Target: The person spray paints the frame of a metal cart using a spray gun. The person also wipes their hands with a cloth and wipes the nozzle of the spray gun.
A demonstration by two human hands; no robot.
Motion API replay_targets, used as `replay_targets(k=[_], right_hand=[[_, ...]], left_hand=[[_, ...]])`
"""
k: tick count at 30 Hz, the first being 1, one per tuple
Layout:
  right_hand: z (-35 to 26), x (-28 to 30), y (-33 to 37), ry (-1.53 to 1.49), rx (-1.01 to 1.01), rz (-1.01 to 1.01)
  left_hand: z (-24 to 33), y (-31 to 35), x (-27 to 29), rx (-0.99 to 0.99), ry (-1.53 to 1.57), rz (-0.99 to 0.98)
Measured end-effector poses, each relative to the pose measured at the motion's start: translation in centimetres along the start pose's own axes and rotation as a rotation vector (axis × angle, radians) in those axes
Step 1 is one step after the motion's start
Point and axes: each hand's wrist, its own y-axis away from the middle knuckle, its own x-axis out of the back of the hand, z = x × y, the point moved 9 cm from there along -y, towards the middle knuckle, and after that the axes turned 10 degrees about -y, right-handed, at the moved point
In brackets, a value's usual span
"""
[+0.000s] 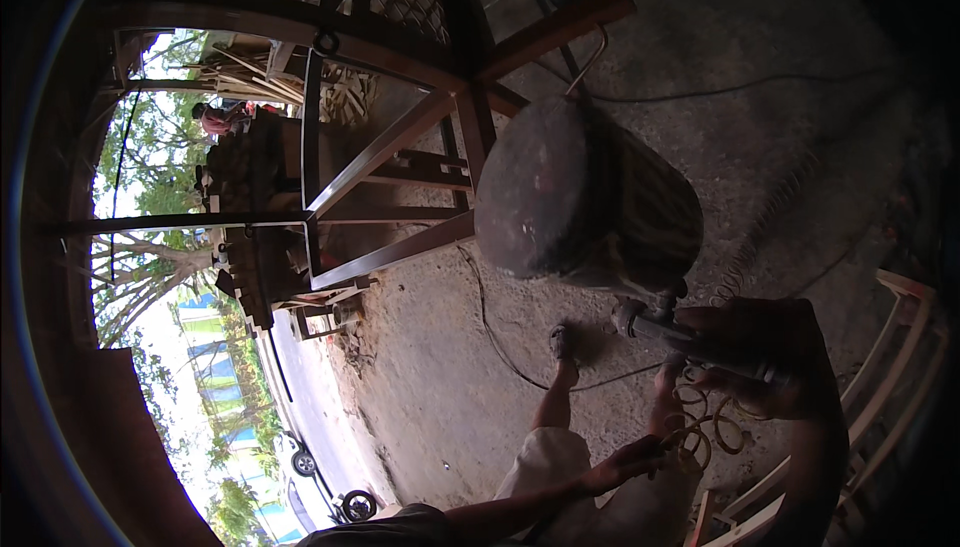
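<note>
My right hand (775,352) is wrapped round a dark grey air tool (690,335) with a rounded head at its far end. Shadow hides the tool's exact kind. Loops of a pale coiled hose (722,435) hang below it. Lower and to the left, my left hand (625,464) has its fingers closed on the coiled hose near my knee. Just beyond the tool's head stands a large dark drum-shaped piece (535,192) with a flat round face and a streaked side. From this view I cannot tell whether the tool touches it.
A brown frame (390,162) with diagonal braces stands beyond the drum. Dark cables (490,322) cross the rough concrete floor (430,377). Pale wooden slatted frames (880,377) are at the right. A person (215,120) and stacked timber (345,97) are farther off, and a road (300,377) runs outside.
</note>
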Motion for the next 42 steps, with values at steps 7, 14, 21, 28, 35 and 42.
replay_targets(k=[7,14,21,28,35,42], right_hand=[[3.6,2.5,-7.4,-0.168,0.119,0.106],[4.9,4.4,-11.9,0.019,-0.079,0.228],[5.3,1.7,-7.4,-0.178,0.13,0.118],[0.5,-0.1,-1.5,-0.071,-0.056,-0.179],[-2.7,-1.7,-2.9,-0.152,-0.153,0.028],[-6.4,-2.7,-10.1,0.051,-0.171,0.202]], left_hand=[[2.8,-1.5,-0.6,0.079,0.027,0.037],[3.3,-2.3,0.4,0.012,0.099,0.117],[2.3,-2.0,1.2,0.084,0.052,0.11],[-0.2,-0.5,0.5,-0.033,-0.007,0.037],[-0.9,1.7,0.1,-0.052,-0.086,0.002],[1.3,5.2,1.8,-0.159,0.045,0.014]])
